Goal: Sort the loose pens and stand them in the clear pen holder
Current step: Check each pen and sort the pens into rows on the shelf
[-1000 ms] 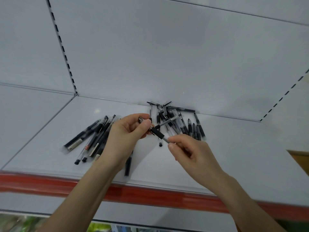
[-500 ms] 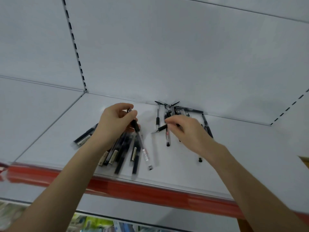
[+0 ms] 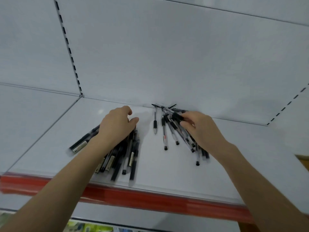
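Note:
Two heaps of pens lie on a white shelf. The left heap holds several black pens with pale labels. My left hand lies over its upper end, fingers loosely curled, with nothing visible between thumb and fingers. The right heap is several clear pens with black grips and caps, fanned out from the back wall. My right hand pinches the black end of a pen at the top of this heap. One short pen lies alone between the heaps. No clear pen holder is in view.
A red strip runs along the shelf's front edge. White back panels with a slotted upright close off the rear. Coloured packages show below the shelf, and a wooden surface lies at the far right.
My left hand brought its clear pen down onto the left heap and now lies over it. My right hand moved right and took hold of a pen in the right heap.

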### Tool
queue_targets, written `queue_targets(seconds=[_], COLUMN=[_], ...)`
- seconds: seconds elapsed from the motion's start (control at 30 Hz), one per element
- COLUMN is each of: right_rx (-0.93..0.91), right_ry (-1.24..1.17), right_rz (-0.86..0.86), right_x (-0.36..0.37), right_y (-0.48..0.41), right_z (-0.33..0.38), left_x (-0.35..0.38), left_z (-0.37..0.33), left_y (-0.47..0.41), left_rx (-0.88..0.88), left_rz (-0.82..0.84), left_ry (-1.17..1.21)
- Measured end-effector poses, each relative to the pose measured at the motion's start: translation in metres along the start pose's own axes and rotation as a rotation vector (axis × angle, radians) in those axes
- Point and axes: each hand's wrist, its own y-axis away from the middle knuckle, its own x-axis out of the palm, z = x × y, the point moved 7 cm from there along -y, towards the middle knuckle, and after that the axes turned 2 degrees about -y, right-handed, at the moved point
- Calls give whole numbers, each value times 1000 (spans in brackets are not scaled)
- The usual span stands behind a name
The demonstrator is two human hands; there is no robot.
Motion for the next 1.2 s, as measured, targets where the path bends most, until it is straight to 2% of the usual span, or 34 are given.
queue_targets(seconds=[0.2,0.43,0.7,0.8,1.0,1.13,1.2], right_rx=[229,308,351,341,298,297,297], right_ry=[-72,-144,-185,-191,-197,-229,-240], right_rz=[-21,-30,-23,-2,-10,12,12], right_x=[-15,-27,-27,-24,-21,-18,-18], right_y=[29,54,65,64,57,53,52], right_z=[-23,-36,-51,-50,-44,-40,-38], left_x=[22,59,87,89,81,76,70], left_z=[-40,-81,-81,-79,-73,-70,-69], left_y=[-37,-75,-96,-95,-91,-85,-83], left_rx=[220,383,370,326,281,246,246], left_rz=[83,90,182,296,378,428,373], left_ry=[-32,-163,-343,-357,-347,-227,-114])
